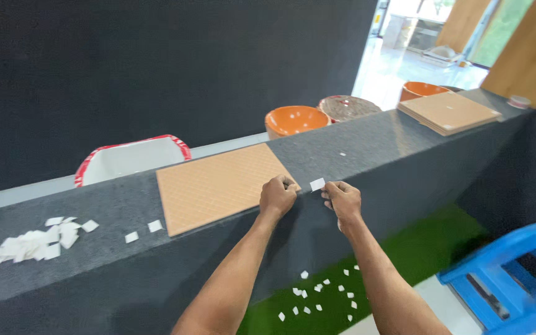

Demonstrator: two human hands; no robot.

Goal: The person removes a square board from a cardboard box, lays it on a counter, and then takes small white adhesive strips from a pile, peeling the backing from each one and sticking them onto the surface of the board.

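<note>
A small white square (317, 183) of paper or foam sits pinched between the two hands just off the near right corner of a tan tile (221, 185) that lies flat on a dark grey stone ledge (379, 146). The left hand (278, 195) is curled at that corner, its fingertips pressed together at the tile's edge; whether they grip the square itself or something under it cannot be told. The right hand (342, 198) has thumb and forefinger closed on the right side of the square, the other fingers folded in.

The tile's ribbed face is up and shows no white pieces on it that can be made out, so the work on this tile looks to be at an early stage, judged from its bare surface. A heap of white squares (32, 242) lies at the far left of the ledge, with two loose ones (144, 231) between heap and tile: plenty of stock is untouched. A scatter of white scraps (321, 294) lies on the green mat (429, 248) below the ledge, which suggests many pieces have already been peeled or dropped.

Farther right along the ledge rests a stack of tan tiles (448, 111). Behind the ledge stand a white tray with a red rim (133, 158), two orange bowls (296, 119) and a clear-wrapped bowl (348, 107). A blue plastic stool (516, 273) stands at the near right.
</note>
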